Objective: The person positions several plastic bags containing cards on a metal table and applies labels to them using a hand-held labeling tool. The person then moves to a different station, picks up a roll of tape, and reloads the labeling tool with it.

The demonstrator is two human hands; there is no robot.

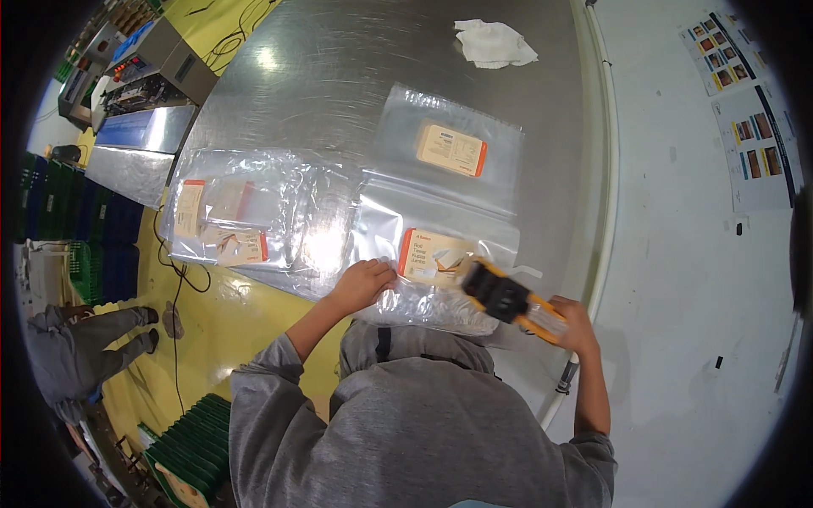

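My left hand (366,284) rests, fingers slightly bent, on a clear plastic bag (381,222) at the near table edge, just left of its cream-and-red printed label (423,252). My right hand (569,326) grips a yellow-and-black hand-held tool (500,296), slightly blurred, whose head is over that label's right end and hides part of it. Above lies another clear bag (406,114) with a similar label (450,151). To the left are overlapping clear bags (313,190) with more labels (190,206).
The steel table (322,68) carries a white cloth (493,44). A white pipe (600,212) runs along its right. At left are a machine (157,72), green and blue crates (102,220), cables, and another person (80,356) standing. More green crates (190,440) sit at lower left.
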